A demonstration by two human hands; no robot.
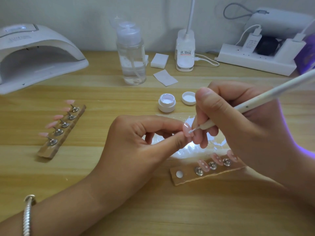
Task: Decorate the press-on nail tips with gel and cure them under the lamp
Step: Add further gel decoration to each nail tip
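My left hand (141, 142) pinches a pink nail tip (187, 131) between thumb and forefinger at the table's centre. My right hand (238, 126) grips a white dotting pen (252, 103), and its tip with white gel touches the nail tip. A wooden holder (185, 178) below my right hand carries three pink tips with white dots and has one bare peg spot. A second holder (61, 135) at the left carries several plain pink tips. An open white gel jar (167, 103) and its lid (188, 98) stand behind my hands. The white curing lamp (37, 53) sits at the far left.
A clear pump bottle (131, 55) stands at the back centre, with white wipe pads (159, 60) and a desk lamp base (185, 51) beside it. A power strip (252, 63) with plugs lies at the back right. A glossy palette sheet (216, 143) lies under my hands.
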